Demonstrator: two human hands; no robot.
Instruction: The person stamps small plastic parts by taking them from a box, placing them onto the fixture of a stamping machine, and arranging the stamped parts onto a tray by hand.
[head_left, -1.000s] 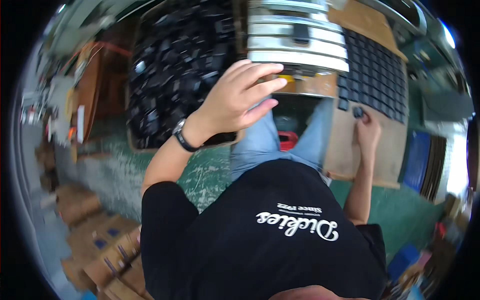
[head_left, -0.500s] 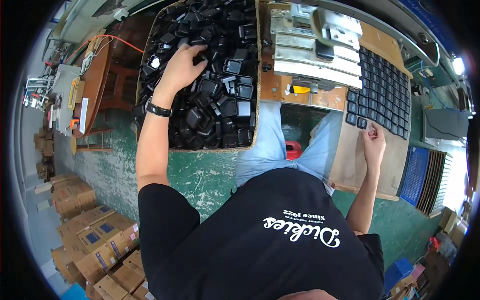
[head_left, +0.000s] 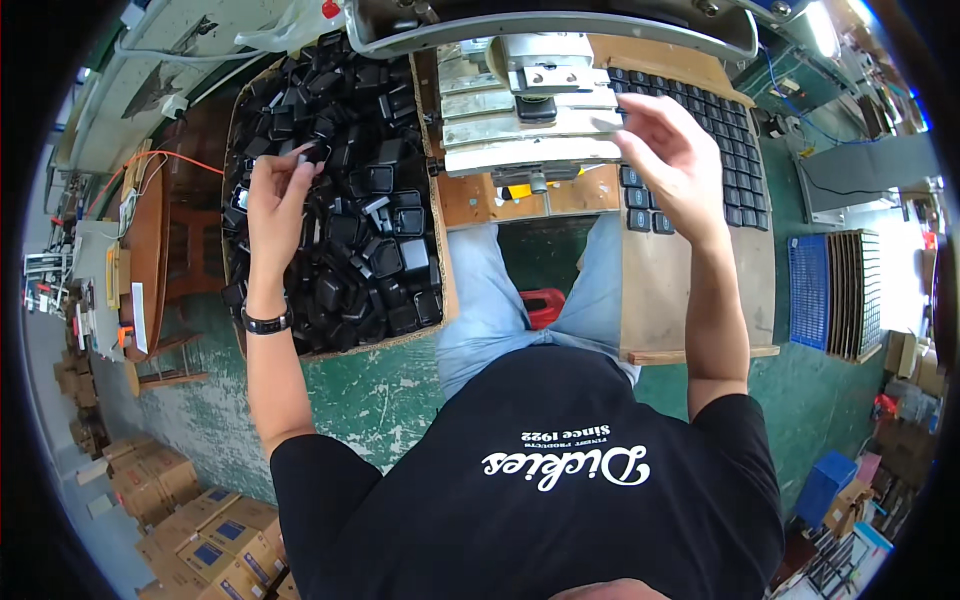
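Note:
Over a large cardboard box (head_left: 447, 262) heaped with black square plastic parts, my left hand (head_left: 276, 205) has thumb and fingers closed on one small black plastic part (head_left: 318, 152). My right hand (head_left: 680, 165) is raised beside the right end of a metal machine bed (head_left: 535, 154), its thumb and fingers apart with nothing seen between them. On that bed, below the machine's metal head (head_left: 548, 62), sits another black square part (head_left: 536, 108). Rows of black square parts (head_left: 742, 165) with light oval marks lie on a brown board (head_left: 697, 300); my right hand hides some of them.
A grey metal frame bar (head_left: 555, 32) spans the far side above the machine. Below the bed is something yellow (head_left: 519, 191). A red object (head_left: 543, 306) shows between my knees. At the right stand a blue crate (head_left: 808, 290) and a stack of boards (head_left: 853, 295).
My right hand has moved from the near edge of the part rows up and left to the machine bed. My left hand has closed on a black part. The whole view has shifted.

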